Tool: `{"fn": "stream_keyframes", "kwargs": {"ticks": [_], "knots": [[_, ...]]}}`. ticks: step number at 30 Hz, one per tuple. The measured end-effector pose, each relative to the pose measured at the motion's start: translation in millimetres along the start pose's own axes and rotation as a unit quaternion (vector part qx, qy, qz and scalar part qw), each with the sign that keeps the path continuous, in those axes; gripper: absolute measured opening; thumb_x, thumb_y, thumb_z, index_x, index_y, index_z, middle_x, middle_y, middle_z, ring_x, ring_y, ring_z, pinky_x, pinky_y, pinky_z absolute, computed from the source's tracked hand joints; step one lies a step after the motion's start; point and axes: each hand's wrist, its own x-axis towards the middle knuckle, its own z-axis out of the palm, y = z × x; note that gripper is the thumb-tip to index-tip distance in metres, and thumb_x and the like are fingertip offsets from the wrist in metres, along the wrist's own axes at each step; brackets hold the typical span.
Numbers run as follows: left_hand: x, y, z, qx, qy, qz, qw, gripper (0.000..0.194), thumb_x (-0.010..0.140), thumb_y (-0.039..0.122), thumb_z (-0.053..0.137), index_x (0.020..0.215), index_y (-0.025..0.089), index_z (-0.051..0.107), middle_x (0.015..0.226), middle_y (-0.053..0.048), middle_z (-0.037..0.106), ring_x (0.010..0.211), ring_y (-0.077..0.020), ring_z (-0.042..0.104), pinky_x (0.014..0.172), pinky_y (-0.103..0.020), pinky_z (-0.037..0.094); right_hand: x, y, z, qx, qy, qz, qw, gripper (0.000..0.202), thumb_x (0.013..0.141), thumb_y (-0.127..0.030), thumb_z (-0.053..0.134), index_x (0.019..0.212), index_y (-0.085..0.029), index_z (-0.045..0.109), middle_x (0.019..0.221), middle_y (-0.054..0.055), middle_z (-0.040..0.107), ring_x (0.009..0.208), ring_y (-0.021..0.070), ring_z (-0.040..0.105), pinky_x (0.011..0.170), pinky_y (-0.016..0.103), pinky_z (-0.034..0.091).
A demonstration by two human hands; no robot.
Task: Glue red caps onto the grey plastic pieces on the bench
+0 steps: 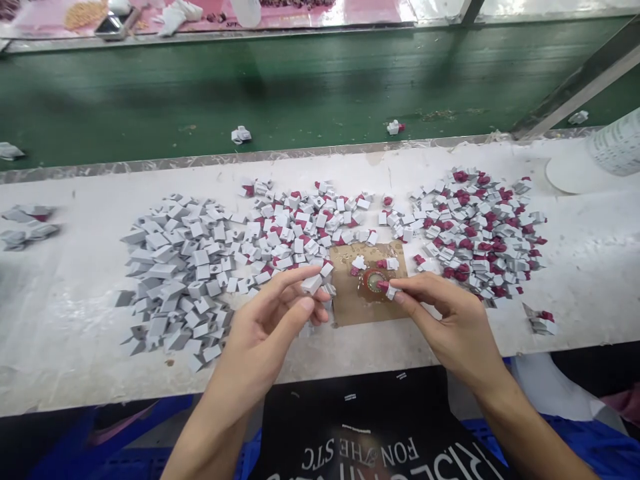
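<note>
My left hand (273, 317) pinches a small grey folded piece (311, 285) between thumb and fingers, just left of a brown cardboard square (350, 300). My right hand (445, 313) holds a small white piece with a red tip (388, 289) against a round reddish glue pot (373, 281) that sits on the cardboard. A heap of plain grey pieces (175, 273) lies to the left. A heap of white and red pieces (300, 230) lies in the middle, and another such heap (475, 230) is on the right.
The white worktable (75, 333) ends at a green conveyor belt (300, 93) carrying a few stray pieces. A white bottle (617, 143) and a round lid (567, 175) stand at the far right. Small grey clusters (27, 227) lie at the left edge.
</note>
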Motion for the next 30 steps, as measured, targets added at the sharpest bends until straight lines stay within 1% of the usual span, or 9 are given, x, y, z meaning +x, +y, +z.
{"fn": "stream_keyframes", "kwargs": {"ticks": [3, 5, 7, 10, 13, 16, 19, 26, 30], "knots": [[1, -1, -3.2, 0.02, -0.026, 0.014, 0.999, 0.029, 0.113, 0.043, 0.081, 0.139, 0.031, 0.088, 0.095, -0.005, 0.085, 0.079, -0.0183, 0.079, 0.074, -0.029, 0.069, 0, 0, -1, 0.022, 0.007, 0.012, 1.0, 0.015, 0.111, -0.028, 0.082, 0.117, -0.033, 0.094, 0.11, 0.003, 0.091, 0.102, 0.0235, 0.086, 0.086, 0.034, 0.071], [2, -2, -4.0, 0.048, -0.021, 0.034, 0.998, 0.021, 0.112, 0.042, 0.083, 0.127, 0.03, 0.091, 0.087, -0.003, 0.082, 0.075, -0.017, 0.077, 0.072, -0.027, 0.067, 0, -1, -2, 0.049, 0.017, 0.023, 0.998, 0.013, 0.109, -0.029, 0.084, 0.114, -0.034, 0.095, 0.108, 0.002, 0.091, 0.1, 0.0229, 0.087, 0.086, 0.033, 0.073], [5, -2, -1.6, 0.065, -0.003, 0.059, 0.996, 0.015, 0.107, 0.041, 0.089, 0.115, 0.029, 0.091, 0.093, -0.004, 0.084, 0.082, -0.0185, 0.08, 0.075, -0.028, 0.068, 0, -2, -3, 0.092, 0.026, 0.046, 0.994, 0.01, 0.107, -0.031, 0.088, 0.111, -0.034, 0.096, 0.106, 0.003, 0.091, 0.099, 0.0241, 0.088, 0.086, 0.034, 0.075], [11, 1, 9.5, 0.019, 0.018, 0.08, 0.996, 0.017, 0.098, 0.039, 0.098, 0.103, 0.027, 0.088, 0.107, -0.006, 0.087, 0.092, -0.0219, 0.084, 0.078, -0.031, 0.071, 3, -2, -2, 0.195, 0.029, 0.086, 0.977, 0.011, 0.104, -0.039, 0.093, 0.113, -0.033, 0.097, 0.109, 0.004, 0.093, 0.101, 0.0266, 0.09, 0.086, 0.038, 0.078], [19, 6, 27.0, -0.045, 0.001, 0.062, 0.997, 0.019, 0.096, 0.034, 0.1, 0.108, 0.027, 0.088, 0.092, -0.002, 0.085, 0.081, -0.0198, 0.084, 0.075, -0.029, 0.073, 6, -4, 2, 0.274, 0.023, 0.102, 0.956, 0.018, 0.103, -0.044, 0.095, 0.119, -0.035, 0.096, 0.118, 0.004, 0.094, 0.108, 0.0285, 0.092, 0.094, 0.044, 0.08], [25, 13, 43.8, -0.071, -0.03, 0.043, 0.996, 0.016, 0.097, 0.029, 0.098, 0.111, 0.026, 0.09, 0.1, -0.004, 0.09, 0.094, -0.0223, 0.088, 0.087, -0.032, 0.076, 9, -8, 5, 0.275, 0.008, 0.094, 0.957, 0.023, 0.105, -0.049, 0.093, 0.124, -0.036, 0.095, 0.124, 0.005, 0.094, 0.117, 0.0305, 0.091, 0.103, 0.049, 0.078], [29, 16, 53.5, -0.085, -0.059, 0.037, 0.994, 0.012, 0.097, 0.027, 0.098, 0.108, 0.025, 0.093, 0.108, -0.006, 0.091, 0.102, -0.0245, 0.089, 0.094, -0.035, 0.076, 11, -13, 8, 0.271, 0.001, 0.068, 0.96, 0.021, 0.107, -0.049, 0.091, 0.124, -0.037, 0.095, 0.121, 0.004, 0.094, 0.113, 0.0289, 0.092, 0.102, 0.047, 0.078], [34, 13, 54.1, -0.114, -0.083, 0.016, 0.99, 0.013, 0.094, 0.025, 0.101, 0.106, 0.027, 0.096, 0.102, -0.005, 0.092, 0.096, -0.0229, 0.09, 0.092, -0.032, 0.076, 13, -14, 10, 0.3, -0.001, 0.045, 0.953, 0.016, 0.108, -0.035, 0.091, 0.121, -0.04, 0.097, 0.117, 0.001, 0.094, 0.109, 0.0233, 0.09, 0.098, 0.037, 0.078], [36, 13, 53.1, -0.109, -0.093, 0.008, 0.99, 0.014, 0.095, 0.027, 0.101, 0.107, 0.027, 0.095, 0.103, -0.005, 0.092, 0.098, -0.0233, 0.09, 0.092, -0.033, 0.077, 14, -16, 9, 0.26, -0.005, 0.051, 0.964, 0.015, 0.108, -0.038, 0.089, 0.12, -0.037, 0.097, 0.114, 0.004, 0.092, 0.106, 0.0249, 0.088, 0.093, 0.04, 0.077]]}}
